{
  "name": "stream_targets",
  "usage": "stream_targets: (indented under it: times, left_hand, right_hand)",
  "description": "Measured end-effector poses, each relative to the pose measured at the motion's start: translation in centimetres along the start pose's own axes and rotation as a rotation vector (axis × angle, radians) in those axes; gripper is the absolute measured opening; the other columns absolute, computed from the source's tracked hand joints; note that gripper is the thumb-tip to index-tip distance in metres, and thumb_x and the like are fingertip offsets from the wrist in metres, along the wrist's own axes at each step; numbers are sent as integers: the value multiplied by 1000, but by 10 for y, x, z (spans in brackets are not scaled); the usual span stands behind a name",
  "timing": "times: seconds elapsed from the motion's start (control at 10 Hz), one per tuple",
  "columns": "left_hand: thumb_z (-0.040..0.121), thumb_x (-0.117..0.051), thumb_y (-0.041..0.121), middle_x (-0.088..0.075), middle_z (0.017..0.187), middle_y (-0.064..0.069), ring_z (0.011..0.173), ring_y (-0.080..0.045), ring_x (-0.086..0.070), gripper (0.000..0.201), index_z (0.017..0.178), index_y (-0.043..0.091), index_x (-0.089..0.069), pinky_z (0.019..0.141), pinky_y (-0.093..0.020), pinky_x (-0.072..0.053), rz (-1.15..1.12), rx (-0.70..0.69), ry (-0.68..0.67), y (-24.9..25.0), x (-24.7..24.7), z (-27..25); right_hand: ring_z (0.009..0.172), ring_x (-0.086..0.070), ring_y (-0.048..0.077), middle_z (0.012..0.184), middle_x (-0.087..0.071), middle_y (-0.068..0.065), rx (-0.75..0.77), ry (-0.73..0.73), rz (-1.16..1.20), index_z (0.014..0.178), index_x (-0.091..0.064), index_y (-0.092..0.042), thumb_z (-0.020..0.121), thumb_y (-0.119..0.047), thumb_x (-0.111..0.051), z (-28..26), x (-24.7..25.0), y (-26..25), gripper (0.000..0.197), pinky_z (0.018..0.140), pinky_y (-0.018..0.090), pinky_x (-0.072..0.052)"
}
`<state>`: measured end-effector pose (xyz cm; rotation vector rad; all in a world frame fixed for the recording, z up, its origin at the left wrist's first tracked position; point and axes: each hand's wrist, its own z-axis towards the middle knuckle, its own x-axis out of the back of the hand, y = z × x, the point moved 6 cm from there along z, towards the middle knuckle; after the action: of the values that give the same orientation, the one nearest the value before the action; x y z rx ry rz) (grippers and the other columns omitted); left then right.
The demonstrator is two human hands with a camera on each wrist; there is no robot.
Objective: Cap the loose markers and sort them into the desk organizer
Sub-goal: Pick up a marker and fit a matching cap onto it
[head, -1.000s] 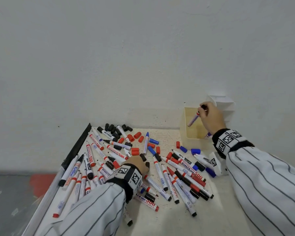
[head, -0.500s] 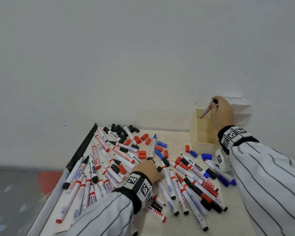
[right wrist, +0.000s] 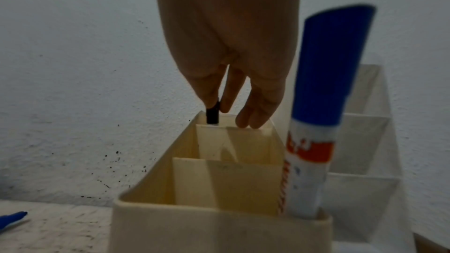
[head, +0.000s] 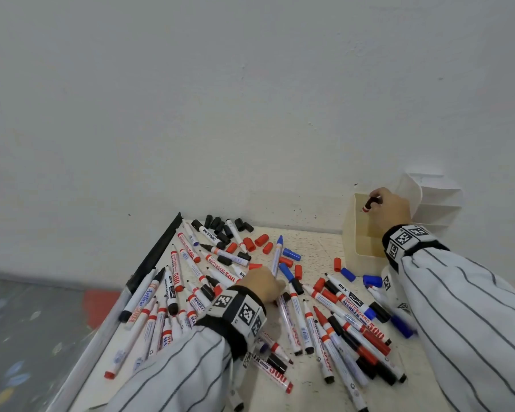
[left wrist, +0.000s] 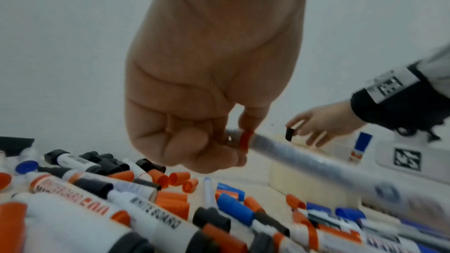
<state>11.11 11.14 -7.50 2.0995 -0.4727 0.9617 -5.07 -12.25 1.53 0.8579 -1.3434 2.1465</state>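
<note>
A cream desk organizer (head: 350,242) stands at the table's back right. My right hand (head: 376,200) is over its rear compartment and pinches the black cap end of a red-banded marker (head: 368,203), which points down into that compartment (right wrist: 233,141). In the right wrist view my right hand (right wrist: 219,107) pinches the black cap (right wrist: 212,115) just above the rim. A blue-capped marker (right wrist: 324,103) stands in the front right compartment. My left hand (head: 275,285) is in the pile of loose markers (head: 333,319). Its fingers (left wrist: 194,147) are curled round a white marker with a red band (left wrist: 292,153).
Loose black caps (head: 217,224), red caps (head: 260,240) and blue caps (head: 292,254) lie toward the back of the table. A white tiered organizer (head: 434,203) stands behind the cream one, against the wall. A black strip (head: 155,260) edges the table's left side, with floor beyond.
My right hand has carried the marker from over the organizer's front to its rear compartment, turned it upright and lowered it. My left hand has stayed in the pile.
</note>
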Motion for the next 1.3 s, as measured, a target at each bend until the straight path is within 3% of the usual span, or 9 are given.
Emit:
stream_targets:
  times: [0.1, 0.3, 0.4, 0.6, 0.7, 0.8, 0.9, 1.1, 1.3]
  left_hand:
    - [99, -37, 24, -46, 65, 2, 61, -13, -50, 33, 106, 0, -60, 62, -24, -47, -244, -68, 79, 7, 22, -6]
    - [100, -31, 27, -53, 87, -8, 84, -27, -56, 24, 96, 10, -47, 86, -49, -52, -608, -107, 248, 8, 49, -14]
    - [101, -26, 28, -47, 81, -5, 76, -20, -51, 26, 96, 9, -44, 76, -39, -51, -626, -122, 272, -1, 53, -18]
    - [102, -24, 30, -46, 70, -2, 55, -12, -45, 32, 92, 13, -49, 53, -28, -44, -710, -24, 236, -38, 54, -28]
    - [100, -26, 26, -38, 64, 0, 56, -12, -37, 34, 70, 17, -41, 62, -33, -40, -643, 11, 235, -55, 59, -34]
    - [97, -35, 16, -50, 73, -6, 66, -16, -51, 27, 76, 9, -50, 67, -30, -47, -650, 17, 141, -68, 58, -42]
    - [94, -44, 9, -63, 105, -16, 97, -31, -64, 18, 108, 7, -57, 92, -44, -51, -656, 29, 70, -81, 58, -52]
    - [90, -58, 15, -60, 106, -4, 84, -16, -67, 37, 126, 16, -51, 75, -30, -55, -697, -21, 136, -101, 58, -56]
    - [94, -51, 12, -66, 106, -7, 89, -17, -68, 29, 121, 13, -58, 88, -32, -54, -578, -140, 148, -93, 55, -59]
  right_hand:
    - [107, -53, 31, 114, -61, 14, 51, -153, -39, 104, -63, -5, 90, -1, -43, -10, -8, -6, 25, 92, 31, -36]
    - [109, -48, 30, 113, -55, 15, 173, -20, -79, 105, -65, -7, 82, -6, -57, -29, -11, -28, 25, 93, 33, -36]
    - [99, -53, 21, 100, -58, 5, 253, -287, 10, 93, -64, -12, 85, -9, -58, -56, -40, -51, 10, 85, 27, -39]
    - [122, -35, 22, 130, -40, 0, 355, -882, -522, 107, -64, -32, 77, -44, -67, -132, -108, -67, 32, 99, 39, -32]
    - [122, -30, 24, 134, -37, 1, 413, -881, -634, 109, -63, -34, 77, -44, -68, -149, -119, -73, 34, 99, 40, -30]
    - [123, -31, 25, 135, -37, 2, 453, -875, -685, 107, -64, -33, 78, -40, -68, -157, -126, -76, 30, 101, 40, -29]
    - [119, -35, 23, 128, -41, 1, 481, -840, -695, 104, -64, -29, 79, -37, -67, -161, -126, -81, 26, 100, 37, -32]
    - [76, -52, 13, 82, -56, -3, 346, -773, -200, 74, -50, -23, 75, -20, -72, -149, -109, -99, 22, 61, 19, -39]
    - [82, -60, 14, 93, -66, 0, 387, -664, 107, 98, -64, -22, 80, -16, -69, -148, -91, -127, 20, 65, 11, -39]
